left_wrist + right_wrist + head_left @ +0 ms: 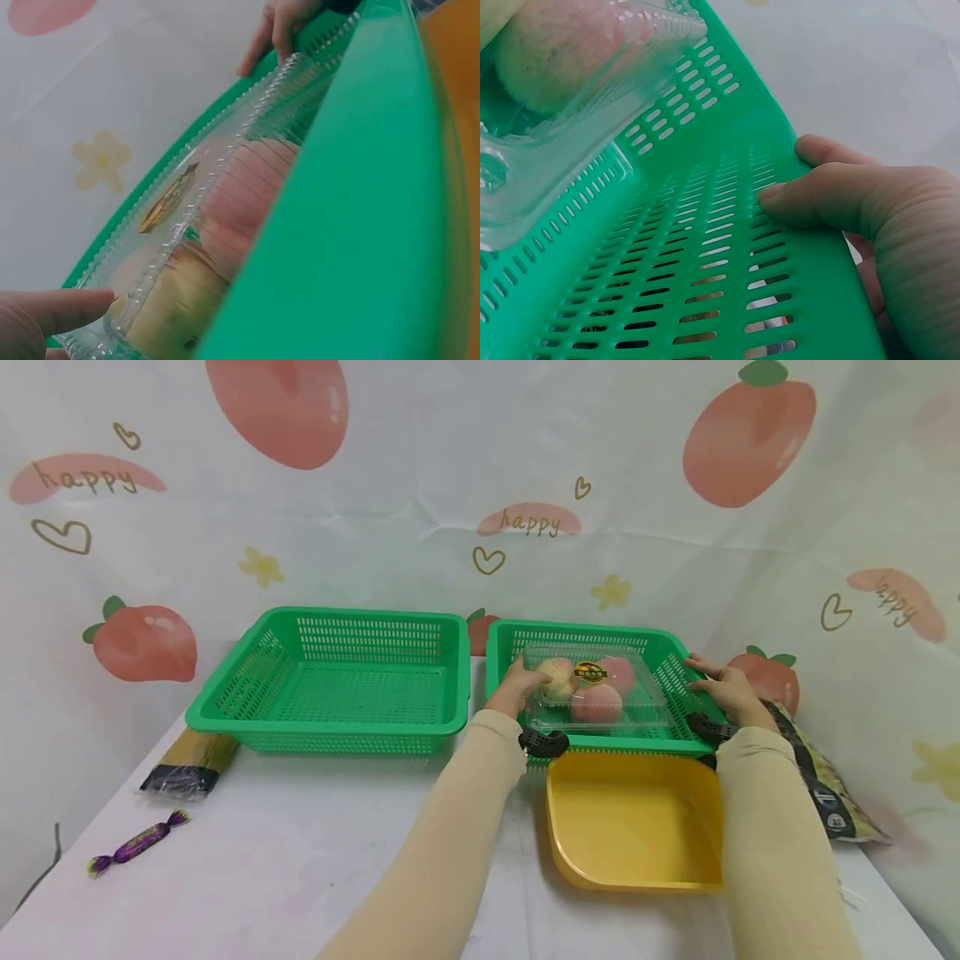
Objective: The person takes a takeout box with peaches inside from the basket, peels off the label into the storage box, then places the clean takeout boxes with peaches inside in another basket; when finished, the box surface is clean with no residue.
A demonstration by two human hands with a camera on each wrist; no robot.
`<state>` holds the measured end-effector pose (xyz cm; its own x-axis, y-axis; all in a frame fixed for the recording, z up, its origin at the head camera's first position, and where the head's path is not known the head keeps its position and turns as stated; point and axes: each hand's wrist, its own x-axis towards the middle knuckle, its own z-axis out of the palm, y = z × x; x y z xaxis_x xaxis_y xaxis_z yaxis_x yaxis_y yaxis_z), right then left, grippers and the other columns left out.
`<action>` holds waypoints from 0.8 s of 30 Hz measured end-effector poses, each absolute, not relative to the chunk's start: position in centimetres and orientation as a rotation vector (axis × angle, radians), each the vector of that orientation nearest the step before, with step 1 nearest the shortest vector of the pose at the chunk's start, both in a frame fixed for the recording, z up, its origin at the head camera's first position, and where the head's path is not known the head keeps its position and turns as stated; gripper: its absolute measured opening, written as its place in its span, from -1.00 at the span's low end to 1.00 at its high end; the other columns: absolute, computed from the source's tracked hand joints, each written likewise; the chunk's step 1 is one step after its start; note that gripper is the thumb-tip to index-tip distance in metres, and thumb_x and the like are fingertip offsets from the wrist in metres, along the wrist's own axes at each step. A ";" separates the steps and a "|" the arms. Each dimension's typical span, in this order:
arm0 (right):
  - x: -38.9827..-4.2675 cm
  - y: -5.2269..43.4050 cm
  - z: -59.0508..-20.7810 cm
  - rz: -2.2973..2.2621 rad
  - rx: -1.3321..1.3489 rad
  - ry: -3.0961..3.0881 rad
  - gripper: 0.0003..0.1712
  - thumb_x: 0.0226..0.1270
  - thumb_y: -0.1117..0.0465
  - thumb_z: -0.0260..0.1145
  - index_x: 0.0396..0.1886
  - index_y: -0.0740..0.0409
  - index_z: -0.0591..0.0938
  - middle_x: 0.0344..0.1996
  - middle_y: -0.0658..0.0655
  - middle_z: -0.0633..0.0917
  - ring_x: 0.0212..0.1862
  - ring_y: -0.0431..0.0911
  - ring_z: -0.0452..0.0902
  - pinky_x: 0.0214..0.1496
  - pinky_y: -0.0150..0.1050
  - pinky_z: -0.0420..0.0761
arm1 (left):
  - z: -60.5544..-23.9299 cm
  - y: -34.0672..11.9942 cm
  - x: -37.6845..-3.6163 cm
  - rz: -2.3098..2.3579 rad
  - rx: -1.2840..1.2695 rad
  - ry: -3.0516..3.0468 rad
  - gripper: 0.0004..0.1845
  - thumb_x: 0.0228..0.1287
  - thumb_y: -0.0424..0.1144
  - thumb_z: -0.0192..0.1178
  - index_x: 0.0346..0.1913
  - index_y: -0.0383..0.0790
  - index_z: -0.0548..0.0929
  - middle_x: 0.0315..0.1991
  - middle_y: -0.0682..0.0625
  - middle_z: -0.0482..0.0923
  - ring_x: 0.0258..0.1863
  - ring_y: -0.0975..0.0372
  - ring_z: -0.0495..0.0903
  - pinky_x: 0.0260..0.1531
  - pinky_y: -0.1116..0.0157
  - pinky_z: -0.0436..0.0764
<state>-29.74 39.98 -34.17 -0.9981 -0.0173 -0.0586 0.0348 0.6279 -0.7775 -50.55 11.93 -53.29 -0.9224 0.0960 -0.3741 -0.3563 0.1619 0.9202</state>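
A clear plastic box of peaches sits tilted in the right green basket, with a dark and gold label on its lid. My left hand holds the box by its left end; in the left wrist view the thumb lies over the lid's edge. On the basket's right rim my right hand grips the wall. In the right wrist view its thumb presses the inner side, with fingers around the outside. The box's right end is apart from the right hand.
A second green basket stands to the left. In front of the right basket is a yellow basin. A brown and black packet and a purple wrapped candy lie at left. A black printed bag lies at right, partly behind my forearm.
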 end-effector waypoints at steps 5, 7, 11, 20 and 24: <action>-29.8 40.0 -34.1 -1.331 0.012 2.767 -0.37 0.40 0.30 0.05 0.41 0.28 0.12 0.45 0.16 -0.09 0.47 0.23 -0.35 0.38 0.18 0.10 | -53.2 11.7 -49.9 1.814 -0.246 2.131 0.09 -0.04 0.01 0.42 0.39 0.49 -0.16 0.51 0.13 -0.25 0.43 -0.03 0.04 -0.23 -0.04 0.58; -29.8 40.0 -34.1 -1.337 0.012 2.763 -0.37 0.40 0.30 0.06 0.41 0.28 0.13 0.45 0.17 -0.10 0.47 0.23 -0.36 0.38 0.19 0.08 | -50.5 11.0 -47.3 1.789 -0.248 2.158 0.05 0.00 -0.01 0.40 0.42 0.41 -0.13 0.51 0.09 -0.22 0.44 -0.02 0.02 -0.15 -0.03 0.56; -29.8 39.9 -34.1 -1.345 0.019 2.765 -0.37 0.40 0.31 0.06 0.41 0.28 0.12 0.45 0.18 -0.09 0.46 0.23 -0.36 0.37 0.20 0.07 | -47.6 10.5 -44.6 1.762 -0.263 2.170 -0.02 0.10 -0.10 0.34 0.46 0.26 -0.08 0.51 0.06 -0.19 0.46 0.02 -0.02 0.14 -0.02 0.44; -29.7 39.9 -34.1 -1.350 0.017 2.764 -0.37 0.39 0.32 0.06 0.40 0.30 0.12 0.45 0.16 -0.09 0.46 0.24 -0.36 0.38 0.19 0.07 | -42.7 9.5 -40.3 1.890 -0.330 2.050 -0.13 0.13 -0.22 0.32 0.43 0.23 0.07 0.47 -0.03 0.00 -0.05 0.06 0.58 -0.21 0.14 0.63; -29.7 40.0 -34.1 -1.348 0.017 2.764 -0.38 0.39 0.33 0.05 0.40 0.30 0.13 0.45 0.18 -0.09 0.46 0.23 -0.35 0.38 0.19 0.07 | -35.1 7.9 -32.9 1.997 -0.317 1.938 -0.23 0.28 -0.38 0.14 0.46 0.07 0.06 0.43 -0.21 0.06 -0.78 0.29 0.37 -0.66 0.38 0.51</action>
<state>-29.70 39.97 -34.07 -0.9977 -0.0194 -0.0643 0.0387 0.6162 -0.7866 -32.85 7.87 -35.06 -0.9177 0.0857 -0.3880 -0.3904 -0.0125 0.9206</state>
